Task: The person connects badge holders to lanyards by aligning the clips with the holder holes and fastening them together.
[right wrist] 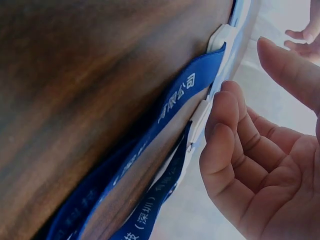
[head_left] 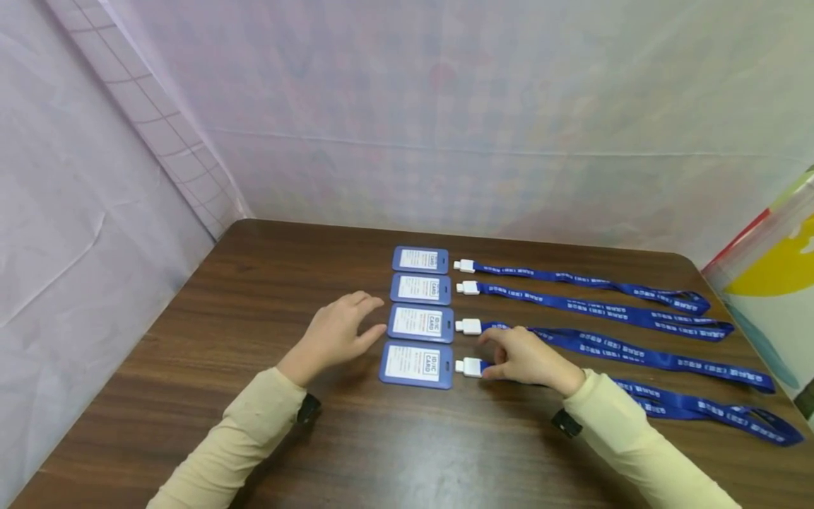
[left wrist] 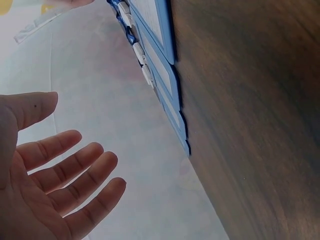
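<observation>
Several blue ID card holders [head_left: 385, 365] with white inserts lie in a column on the brown table. Beside their slotted right ends sit white clips [head_left: 471, 367], each on a printed blue lanyard [head_left: 674, 360] stretched out to the right. My left hand [head_left: 340, 329] hovers just left of the holders, its fingers spread and holding nothing; the left wrist view shows the bare palm [left wrist: 35, 200]. Over the nearest lanyard, close behind its clip, is my right hand [head_left: 526, 357]. Its fingers bend loosely and the thumb [right wrist: 287, 70] stands apart from them, with nothing pinched between.
The wooden table [head_left: 254, 272] reaches back to a pale fabric curtain [head_left: 445, 141]. Another white cloth [head_left: 83, 283] hangs along the left side. A patterned item with yellow and red [head_left: 779, 268] stands beyond the right edge.
</observation>
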A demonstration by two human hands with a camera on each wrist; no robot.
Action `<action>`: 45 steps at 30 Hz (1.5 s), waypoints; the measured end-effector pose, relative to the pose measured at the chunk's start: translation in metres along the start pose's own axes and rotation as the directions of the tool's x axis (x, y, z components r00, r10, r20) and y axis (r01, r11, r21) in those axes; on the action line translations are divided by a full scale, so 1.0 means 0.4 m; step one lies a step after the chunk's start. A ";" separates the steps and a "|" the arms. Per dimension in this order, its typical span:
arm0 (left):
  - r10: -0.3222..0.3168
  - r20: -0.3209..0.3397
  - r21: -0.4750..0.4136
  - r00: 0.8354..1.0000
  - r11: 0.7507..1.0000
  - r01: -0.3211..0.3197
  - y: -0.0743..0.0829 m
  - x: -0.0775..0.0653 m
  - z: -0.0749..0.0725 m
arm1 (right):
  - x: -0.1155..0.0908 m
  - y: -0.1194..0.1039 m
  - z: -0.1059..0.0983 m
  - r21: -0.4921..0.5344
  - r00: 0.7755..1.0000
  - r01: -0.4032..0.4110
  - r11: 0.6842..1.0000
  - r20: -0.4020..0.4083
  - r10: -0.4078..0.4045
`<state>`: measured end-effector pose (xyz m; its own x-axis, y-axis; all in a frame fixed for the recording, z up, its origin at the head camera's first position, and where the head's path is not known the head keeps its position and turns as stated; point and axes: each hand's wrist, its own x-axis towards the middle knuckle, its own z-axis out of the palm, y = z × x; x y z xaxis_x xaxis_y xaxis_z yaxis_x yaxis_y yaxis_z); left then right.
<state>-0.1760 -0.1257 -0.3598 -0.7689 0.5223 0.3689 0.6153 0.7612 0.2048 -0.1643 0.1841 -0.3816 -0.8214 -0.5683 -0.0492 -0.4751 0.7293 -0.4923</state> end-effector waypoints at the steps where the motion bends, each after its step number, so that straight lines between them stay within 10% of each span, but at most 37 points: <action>1: 0.000 0.001 0.001 1.000 1.000 0.000 -0.001 0.000 0.000 | 0.002 0.001 0.002 -0.006 1.000 -0.002 1.000 0.002 0.002; 32: 0.014 0.123 -0.020 0.992 1.000 -0.012 -0.002 0.006 0.017 | 0.035 0.005 0.040 -0.052 0.996 0.089 0.995 0.037 -0.087; 45: 0.191 0.322 0.019 0.927 0.978 -0.209 0.027 0.021 0.039 | 0.037 -0.006 0.039 -0.082 0.996 0.081 0.993 0.031 -0.078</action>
<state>-0.1783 -0.1070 -0.3684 -0.6511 0.7537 0.0894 0.7586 0.6429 0.1058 -0.1703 0.1682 -0.3947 -0.7714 -0.6353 -0.0375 -0.5642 0.7100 -0.4215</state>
